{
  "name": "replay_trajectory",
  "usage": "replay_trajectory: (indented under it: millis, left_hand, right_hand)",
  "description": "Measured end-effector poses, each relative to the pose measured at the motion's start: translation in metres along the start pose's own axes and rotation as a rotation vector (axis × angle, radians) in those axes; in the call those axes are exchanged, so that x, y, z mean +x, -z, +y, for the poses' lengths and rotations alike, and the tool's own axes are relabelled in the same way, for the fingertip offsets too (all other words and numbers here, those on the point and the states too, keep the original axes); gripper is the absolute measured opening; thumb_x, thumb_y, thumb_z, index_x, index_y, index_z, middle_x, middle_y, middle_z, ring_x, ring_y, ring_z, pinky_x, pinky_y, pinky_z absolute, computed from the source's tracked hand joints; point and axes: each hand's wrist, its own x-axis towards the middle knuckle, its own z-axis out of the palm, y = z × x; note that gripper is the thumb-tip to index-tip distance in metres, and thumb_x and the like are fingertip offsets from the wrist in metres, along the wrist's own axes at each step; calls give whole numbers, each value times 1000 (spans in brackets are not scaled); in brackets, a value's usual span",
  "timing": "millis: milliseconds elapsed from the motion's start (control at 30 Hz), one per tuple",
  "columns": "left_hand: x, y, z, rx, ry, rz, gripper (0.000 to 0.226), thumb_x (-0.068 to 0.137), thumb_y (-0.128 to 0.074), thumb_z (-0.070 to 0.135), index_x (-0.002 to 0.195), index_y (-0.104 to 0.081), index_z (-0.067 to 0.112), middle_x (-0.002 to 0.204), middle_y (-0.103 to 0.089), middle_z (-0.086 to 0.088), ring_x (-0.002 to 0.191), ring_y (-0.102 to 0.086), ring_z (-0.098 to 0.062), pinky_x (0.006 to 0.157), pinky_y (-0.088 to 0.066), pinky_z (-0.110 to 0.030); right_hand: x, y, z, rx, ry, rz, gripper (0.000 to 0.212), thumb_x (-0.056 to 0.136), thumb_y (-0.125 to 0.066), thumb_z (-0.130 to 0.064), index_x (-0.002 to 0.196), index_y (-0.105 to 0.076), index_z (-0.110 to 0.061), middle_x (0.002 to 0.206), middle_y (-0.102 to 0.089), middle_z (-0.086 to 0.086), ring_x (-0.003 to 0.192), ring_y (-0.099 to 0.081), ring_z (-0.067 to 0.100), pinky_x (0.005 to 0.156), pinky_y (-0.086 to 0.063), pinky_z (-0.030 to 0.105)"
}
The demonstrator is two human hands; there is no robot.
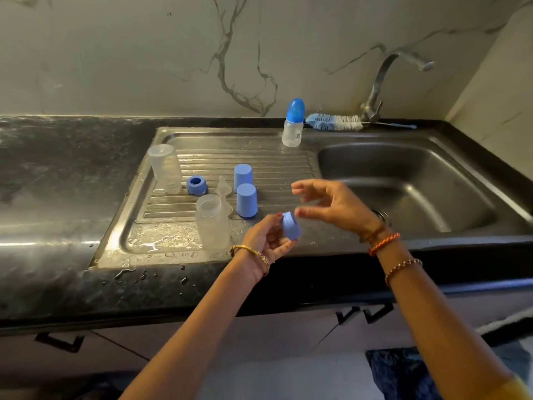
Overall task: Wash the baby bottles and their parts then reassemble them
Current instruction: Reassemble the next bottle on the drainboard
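My left hand (266, 241) grips a blue screw collar (290, 225) above the front edge of the drainboard (219, 157). My right hand (331, 204) hovers just right of it with fingers spread; whether it holds a clear nipple I cannot tell. On the drainboard stand two clear bottle bodies upside down (165, 168) (212, 222), a second blue collar (197, 185), two blue caps (243, 177) (247, 200) and a clear nipple (223, 187). One assembled bottle with a blue cap (293, 123) stands at the back.
The steel sink basin (403, 194) lies to the right under the tap (383, 82). A blue-and-white bottle brush (334, 122) rests along the back ledge. Water puddles sit on the drainboard front and on the dark counter (52, 197).
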Motion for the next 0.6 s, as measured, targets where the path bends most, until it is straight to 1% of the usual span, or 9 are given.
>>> replay_trajectory:
  millis: [67, 133, 233, 267, 367, 433, 500, 533, 600]
  left_hand:
    - [1, 2, -1, 34, 24, 41, 14, 89, -54, 13, 78, -59, 5, 70, -64, -14, 54, -64, -21, 49, -54, -22]
    - [3, 5, 1, 84, 57, 51, 15, 89, -55, 15, 79, -59, 5, 75, -63, -14, 47, -64, -19, 49, -54, -22]
    - [8, 9, 6, 68, 77, 99, 17, 91, -52, 14, 80, -57, 3, 77, -61, -16, 46, -64, -21, 47, -53, -23]
    - [9, 11, 8, 57, 83, 117, 17, 91, -51, 14, 80, -57, 2, 77, -60, -17, 50, -63, -24, 49, -54, -24]
    - [9, 14, 9, 7, 114, 133, 19, 93, -49, 14, 81, -55, 0, 79, -59, -19, 63, -60, -29, 67, -55, -33]
    - [9, 16, 9, -19, 121, 140, 20, 93, -49, 14, 81, -56, 0, 77, -60, -20, 63, -60, -30, 60, -56, -32]
    - [7, 17, 10, -42, 122, 139, 20, 93, -49, 14, 81, -56, 0, 69, -64, -19, 52, -64, -29, 47, -54, -28]
    - [7, 19, 10, -53, 125, 143, 20, 93, -50, 14, 81, -57, 0, 63, -65, -18, 46, -64, -28, 45, -54, -28]
    - [8, 20, 10, -68, 134, 149, 19, 92, -50, 14, 82, -57, 0, 56, -66, -16, 43, -64, -27, 45, -54, -29]
  right_hand:
    - [22, 2, -14, -68, 62, 36, 38, 79, -71, -17, 115, -60, -18, 110, -63, -3, 94, -59, 5, 80, -48, 10]
    - [52, -3, -30, -229, 168, -16, 33, 83, -67, -13, 115, -62, -10, 110, -64, 0, 96, -59, 7, 79, -44, 5]
    - [103, -26, -48, -489, 290, -191, 29, 87, -62, -16, 116, -62, -9, 115, -65, 5, 103, -59, 14, 84, -43, 17]
    - [118, -37, -51, -565, 320, -246, 30, 88, -60, -18, 117, -62, -11, 116, -64, 4, 105, -59, 15, 84, -41, 18]
    - [147, -67, -51, -778, 389, -378, 33, 90, -58, -26, 121, -59, -17, 117, -63, 1, 106, -57, 16, 84, -40, 22]
    - [160, -81, -47, -923, 446, -407, 34, 88, -59, -32, 121, -60, -21, 113, -64, 0, 102, -57, 16, 84, -42, 25]
    - [167, -91, -44, -1030, 483, -420, 35, 85, -62, -38, 117, -62, -23, 107, -65, -1, 96, -57, 15, 80, -43, 25]
    - [171, -95, -43, -1071, 490, -445, 34, 84, -63, -39, 114, -64, -24, 103, -65, -2, 92, -56, 16, 78, -42, 26]
    - [174, -103, -39, -1098, 493, -480, 19, 82, -65, -36, 97, -69, -26, 89, -64, -3, 80, -51, 15, 71, -40, 27]
